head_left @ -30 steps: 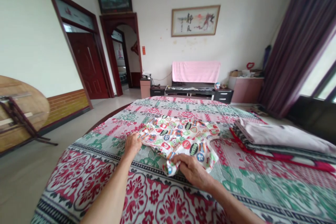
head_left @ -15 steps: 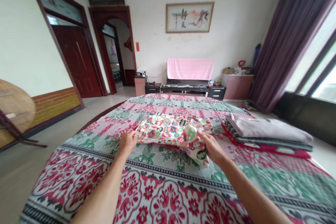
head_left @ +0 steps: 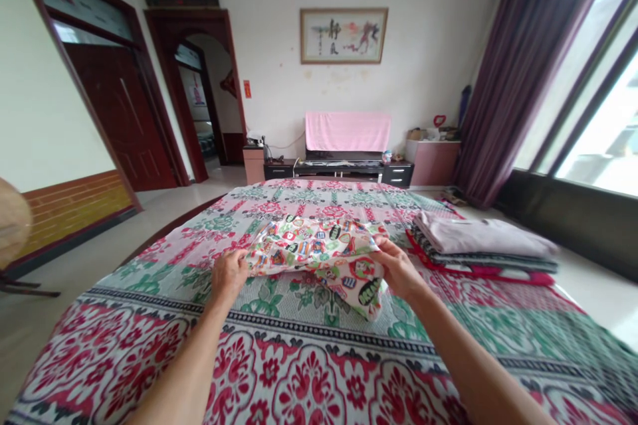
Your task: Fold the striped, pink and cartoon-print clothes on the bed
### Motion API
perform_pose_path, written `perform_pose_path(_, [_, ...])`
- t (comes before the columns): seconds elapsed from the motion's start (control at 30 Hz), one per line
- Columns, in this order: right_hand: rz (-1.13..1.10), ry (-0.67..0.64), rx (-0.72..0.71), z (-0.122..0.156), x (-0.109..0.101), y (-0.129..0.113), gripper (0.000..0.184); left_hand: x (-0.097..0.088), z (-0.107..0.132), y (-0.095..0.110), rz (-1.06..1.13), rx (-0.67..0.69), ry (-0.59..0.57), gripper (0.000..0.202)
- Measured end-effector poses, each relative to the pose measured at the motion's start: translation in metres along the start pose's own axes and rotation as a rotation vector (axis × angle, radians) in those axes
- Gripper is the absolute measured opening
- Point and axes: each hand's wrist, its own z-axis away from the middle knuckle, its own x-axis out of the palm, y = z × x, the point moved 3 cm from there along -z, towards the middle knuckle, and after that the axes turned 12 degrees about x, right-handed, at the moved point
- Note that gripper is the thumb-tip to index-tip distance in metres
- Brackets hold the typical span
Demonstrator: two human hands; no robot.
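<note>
A white garment (head_left: pixel 319 246) with a colourful cartoon print lies in front of me on the patterned tablecloth (head_left: pixel 309 365). Its exact kind I cannot make out. My left hand (head_left: pixel 230 277) pinches its left end between thumb and fingers. At the other end my right hand (head_left: pixel 396 267) is closed on the upper right edge, slightly raised. Below that hand a flap of the cloth hangs down and spreads toward me over the tablecloth.
Folded clothes (head_left: pixel 483 242) are stacked to the right, a pale one on top. Beyond the table stand a low black cabinet (head_left: pixel 399 174) and a screen under a pink cloth (head_left: pixel 347 131). A purple curtain (head_left: pixel 538 66) hangs by the window; a round wooden board (head_left: pixel 12 222) leans at far left.
The view has turned a little to the right. My right hand has lifted its edge of the garment, and the lower flap shows more. The left hand keeps its grip.
</note>
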Motion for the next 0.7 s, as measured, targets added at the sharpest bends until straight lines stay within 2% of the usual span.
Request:
perform_pose_path(0.07, [0.076,-0.036,-0.012,0.003,0.008,-0.003,0.029,-0.006,-0.002,0.021,0.111,0.038,0.075,0.028])
perform_pose_path(0.13, [0.192,-0.092,-0.066,0.009,0.022,-0.006,0.025,-0.006,-0.002,0.05,0.338,0.028,0.01,0.028])
perform_pose_path(0.27, [0.447,-0.234,-0.278,0.021,0.051,-0.005,0.018,0.006,0.013,0.114,0.958,-0.033,-0.464,0.051])
perform_pose_path(0.33, [0.528,-0.272,-0.345,0.026,0.061,-0.002,0.015,0.009,0.022,0.136,1.136,-0.063,-0.587,0.061])
perform_pose_path(0.43, [0.65,-0.301,-0.412,0.033,0.07,-0.001,0.012,0.012,0.03,0.147,1.226,-0.147,-0.605,0.061])
perform_pose_path(0.6, [0.802,-0.327,-0.491,0.041,0.076,-0.006,0.015,0.015,0.028,0.141,1.251,-0.215,-0.508,0.033])
perform_pose_path(0.7, [0.945,-0.24,-0.505,0.04,0.076,-0.004,0.02,0.016,0.024,0.137,1.265,-0.234,-0.441,0.026])
